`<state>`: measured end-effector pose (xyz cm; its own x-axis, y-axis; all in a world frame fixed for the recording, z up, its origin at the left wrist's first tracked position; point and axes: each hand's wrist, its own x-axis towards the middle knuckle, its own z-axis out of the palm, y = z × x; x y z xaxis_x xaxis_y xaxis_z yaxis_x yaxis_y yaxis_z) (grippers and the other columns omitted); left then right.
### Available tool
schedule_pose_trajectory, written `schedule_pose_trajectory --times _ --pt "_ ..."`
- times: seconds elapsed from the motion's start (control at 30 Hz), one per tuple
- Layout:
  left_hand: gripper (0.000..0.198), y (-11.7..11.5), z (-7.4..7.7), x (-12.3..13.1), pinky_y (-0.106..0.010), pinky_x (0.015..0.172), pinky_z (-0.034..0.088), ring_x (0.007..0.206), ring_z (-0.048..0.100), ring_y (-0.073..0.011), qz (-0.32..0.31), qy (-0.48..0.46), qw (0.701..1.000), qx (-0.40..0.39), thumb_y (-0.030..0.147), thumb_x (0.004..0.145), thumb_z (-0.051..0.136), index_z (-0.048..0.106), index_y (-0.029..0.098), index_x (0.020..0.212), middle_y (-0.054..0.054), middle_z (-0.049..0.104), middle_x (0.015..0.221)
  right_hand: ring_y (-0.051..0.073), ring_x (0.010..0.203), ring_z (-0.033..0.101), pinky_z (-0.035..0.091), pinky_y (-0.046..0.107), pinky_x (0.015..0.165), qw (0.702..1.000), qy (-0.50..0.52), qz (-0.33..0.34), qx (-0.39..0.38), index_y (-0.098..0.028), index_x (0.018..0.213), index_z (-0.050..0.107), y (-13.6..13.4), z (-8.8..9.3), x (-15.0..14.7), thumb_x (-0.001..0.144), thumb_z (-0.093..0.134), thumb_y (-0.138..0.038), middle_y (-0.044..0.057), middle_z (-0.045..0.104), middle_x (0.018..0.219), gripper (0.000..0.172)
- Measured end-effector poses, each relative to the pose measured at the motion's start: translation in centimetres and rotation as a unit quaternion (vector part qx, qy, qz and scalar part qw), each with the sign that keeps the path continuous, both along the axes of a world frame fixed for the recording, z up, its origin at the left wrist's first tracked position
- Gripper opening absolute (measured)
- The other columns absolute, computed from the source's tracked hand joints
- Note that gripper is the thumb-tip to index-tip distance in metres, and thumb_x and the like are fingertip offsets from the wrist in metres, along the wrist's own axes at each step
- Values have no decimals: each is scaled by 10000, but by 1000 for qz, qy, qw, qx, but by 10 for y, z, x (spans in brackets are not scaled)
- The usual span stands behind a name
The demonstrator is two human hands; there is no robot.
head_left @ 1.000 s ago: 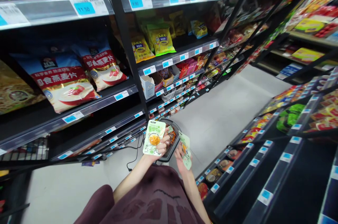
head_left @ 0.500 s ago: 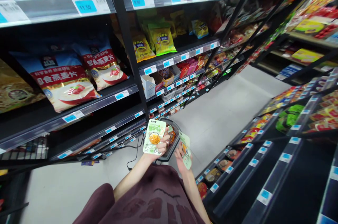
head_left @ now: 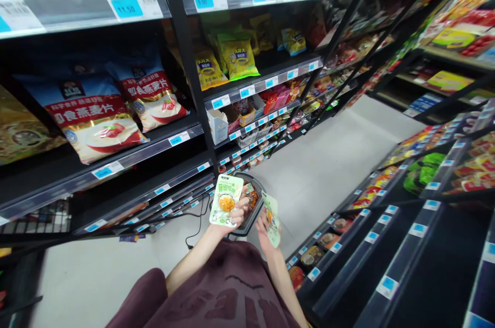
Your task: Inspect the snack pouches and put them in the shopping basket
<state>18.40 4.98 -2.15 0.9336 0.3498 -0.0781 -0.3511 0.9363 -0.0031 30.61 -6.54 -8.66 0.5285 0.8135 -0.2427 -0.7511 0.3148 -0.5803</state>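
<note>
My left hand (head_left: 240, 209) is closed on a light green snack packet (head_left: 226, 200), its printed front with an orange food picture facing up at me. In my right hand (head_left: 263, 226) is a similar pale green packet (head_left: 273, 219), tilted so that its face shows at a slant. Just beyond both hands stands a dark grey basket (head_left: 260, 180) holding reddish-brown packaged goods (head_left: 251, 201). My left hand and its packet hide part of this basket. The two packets are apart.
To the left, shelves hold oatmeal bags (head_left: 93, 116), yellow snack bags (head_left: 236, 57) and small open boxes (head_left: 217, 126). A black cable (head_left: 201, 227) lies on the grey floor (head_left: 320, 163). Tiered shelves on the right carry bowl-shaped packs (head_left: 312, 257) and green bags (head_left: 424, 173).
</note>
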Motion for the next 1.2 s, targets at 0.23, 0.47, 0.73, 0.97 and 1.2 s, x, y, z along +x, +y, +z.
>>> schedule_pose_trajectory --times 0.23,0.47,0.73,0.97,1.2 --pt "431 1 -3 -1 -183 357 112 411 79 -18 4 25 1000 3 350 921 529 534 191 1321 50 370 714 79 500 104 284 222 413 1000 15 -4 10 -190 939 712 -1 -3 0 814 703 -501 -87 255 607 336" --pt "486 2 -1 -1 -160 359 108 415 72 -1 -2 1 1000 3 369 903 566 524 127 1323 57 372 709 73 510 118 301 200 433 1000 23 -10 14 -171 945 717 -2 -4 -1 807 719 -476 -86 256 610 335" --pt "390 3 -3 -1 -164 366 93 412 70 -12 5 38 999 14 301 931 524 536 188 1304 59 349 706 79 500 116 265 228 429 1000 18 -10 16 -196 911 704 -1 -2 -1 795 716 -485 -84 280 598 312" --pt "428 3 -7 0 -167 355 107 402 91 -13 15 32 999 7 319 920 546 527 194 1330 58 362 704 72 495 105 265 222 438 1000 18 -6 18 -180 942 712 0 -1 -1 828 688 -471 -90 273 597 314" --pt "429 3 -11 0 -169 353 130 392 130 -24 24 28 999 -10 294 915 555 519 193 1330 60 358 683 70 471 144 293 220 417 999 22 -5 26 -182 929 701 -1 0 1 818 703 -440 -85 299 597 281"
